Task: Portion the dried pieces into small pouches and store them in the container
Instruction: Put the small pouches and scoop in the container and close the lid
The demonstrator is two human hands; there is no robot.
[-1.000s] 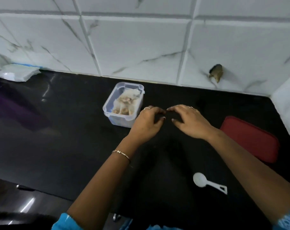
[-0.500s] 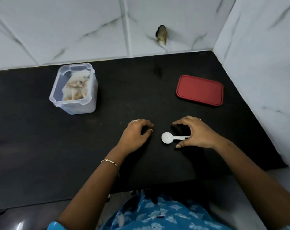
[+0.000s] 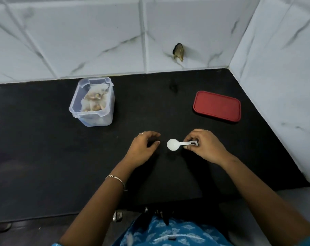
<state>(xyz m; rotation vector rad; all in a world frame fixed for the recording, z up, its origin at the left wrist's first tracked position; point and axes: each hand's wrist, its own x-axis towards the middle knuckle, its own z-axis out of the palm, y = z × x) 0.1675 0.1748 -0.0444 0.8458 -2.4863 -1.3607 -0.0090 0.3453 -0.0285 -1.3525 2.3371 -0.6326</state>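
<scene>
Round-bowled white plastic scoop (image 3: 172, 144), handle between fingers of right hand (image 3: 206, 148); left hand (image 3: 143, 148) loosely curled, empty.

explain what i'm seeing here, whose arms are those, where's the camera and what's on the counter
No machine here: a person wears one camera on the head, so this view looks down at their own arms. The right hand pinches the handle of a small white spoon. The left hand sits beside it at the black counter, fingers loosely curled, nothing visible in it. Farther back on the left stands a clear container, open, with pouches of dried pieces inside. A red lid lies flat to the right, apart from it.
</scene>
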